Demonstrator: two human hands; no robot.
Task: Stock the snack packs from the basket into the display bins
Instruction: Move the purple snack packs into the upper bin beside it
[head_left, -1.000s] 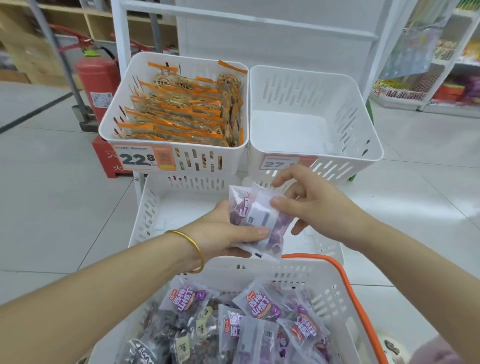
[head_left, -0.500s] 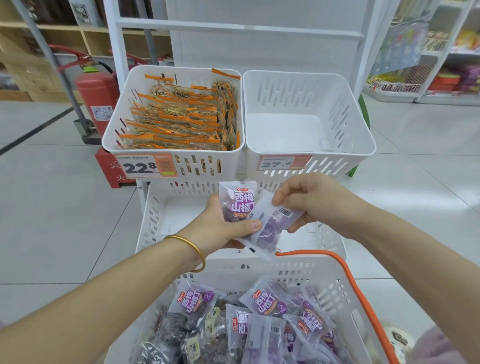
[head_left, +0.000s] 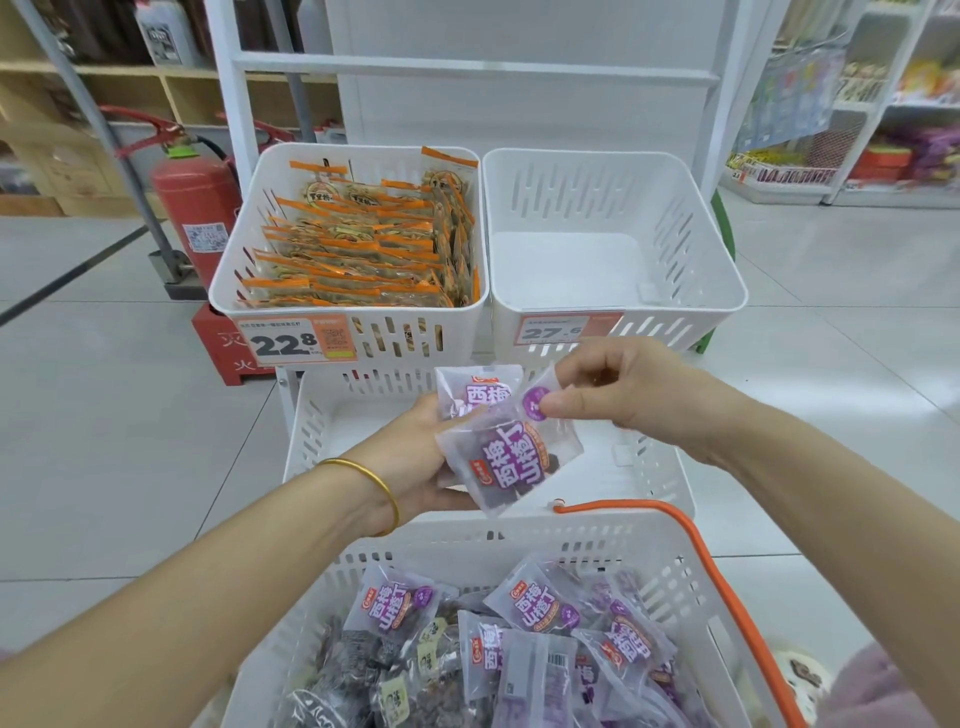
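My left hand (head_left: 410, 462) holds two purple snack packs (head_left: 511, 457) above the white basket (head_left: 670, 551) with an orange handle. My right hand (head_left: 623, 395) pinches the top corner of the front pack. The second pack (head_left: 475, 389) sits behind it in my left hand. The basket below holds several more purple packs (head_left: 540, 603) and dark packs (head_left: 353, 670). Two display bins stand on the upper tier: the left bin (head_left: 291, 218) is full of orange packs, the right bin (head_left: 691, 244) has nothing in it. A lower bin (head_left: 311, 431) lies under my hands.
Price tags reading 22.8 (head_left: 293, 343) and 27.6 (head_left: 556, 330) hang on the bin fronts. A red fire extinguisher (head_left: 195, 202) stands at the left of the white rack (head_left: 223, 78). Stocked shelves (head_left: 883, 150) fill the far right. Grey tiled floor surrounds the rack.
The front pack has turned in my hands so its printed purple label faces me. My right hand has shifted to pinch its upper corner. The view has tilted down slightly.
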